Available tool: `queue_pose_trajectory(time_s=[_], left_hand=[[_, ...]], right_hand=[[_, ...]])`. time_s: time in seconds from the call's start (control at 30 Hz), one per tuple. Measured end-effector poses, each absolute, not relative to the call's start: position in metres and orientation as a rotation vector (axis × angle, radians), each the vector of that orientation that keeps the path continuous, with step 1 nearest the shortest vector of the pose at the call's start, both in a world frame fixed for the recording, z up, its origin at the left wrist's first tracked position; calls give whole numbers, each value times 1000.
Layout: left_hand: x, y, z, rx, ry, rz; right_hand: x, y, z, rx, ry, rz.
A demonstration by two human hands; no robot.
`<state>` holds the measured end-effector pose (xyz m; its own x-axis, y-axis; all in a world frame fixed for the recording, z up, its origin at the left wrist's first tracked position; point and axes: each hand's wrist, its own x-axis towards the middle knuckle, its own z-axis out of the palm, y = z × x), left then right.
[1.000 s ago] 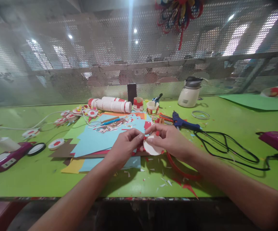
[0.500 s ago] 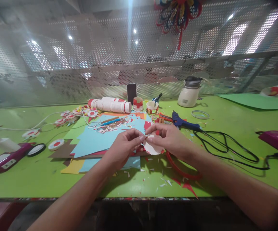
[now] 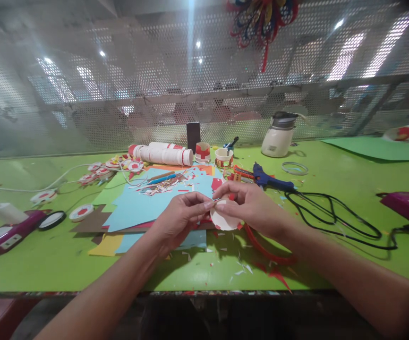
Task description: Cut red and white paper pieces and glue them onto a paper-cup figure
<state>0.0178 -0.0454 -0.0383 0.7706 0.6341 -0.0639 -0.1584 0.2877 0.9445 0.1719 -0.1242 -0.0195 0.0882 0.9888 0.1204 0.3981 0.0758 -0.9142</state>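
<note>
The right hand [image 3: 252, 206] holds a white disc [image 3: 225, 221], with the thumb on the near side and the other fingers curled around behind. So those fingers are clamped on the disc. The disc is up above the table [image 3: 349, 274], right in the middle, and it has little red bits on its edge. The left hand [image 3: 181, 215] is beside it. Its thumb and pointing finger are pinched together at the top edge of the disc (whatever is between them is too small to tell).

Under and behind the left hand is a pile of paper, with blue paper [image 3: 137, 204] on top and some brown paper [image 3: 90, 223] and yellow paper [image 3: 103, 246] poking out. A blue pen [image 3: 162, 178] lies on the blue paper, next to lots of tiny scraps [image 3: 158, 190]. Below the right arm there is a red band [image 3: 271, 256], bent in a curve.

Past the right hand lies a blue glue gun [image 3: 271, 179] with a loopy black cord [image 3: 335, 226]. Two paper cups [image 3: 203, 153] stand farther back, near a fat white roll [image 3: 165, 156]. A white jug [image 3: 278, 143] with a dark lid stands to their right.
</note>
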Motion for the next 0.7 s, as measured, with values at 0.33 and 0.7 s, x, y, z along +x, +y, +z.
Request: queue_pose_trajectory(time_s=[0.33, 0.7], left_hand=[[16, -43, -41, 1103, 425, 505], [19, -45, -41, 1106, 407, 521]], right_hand=[[171, -124, -20, -1415, -1374, 933], [173, -121, -24, -1418, -1315, 949]])
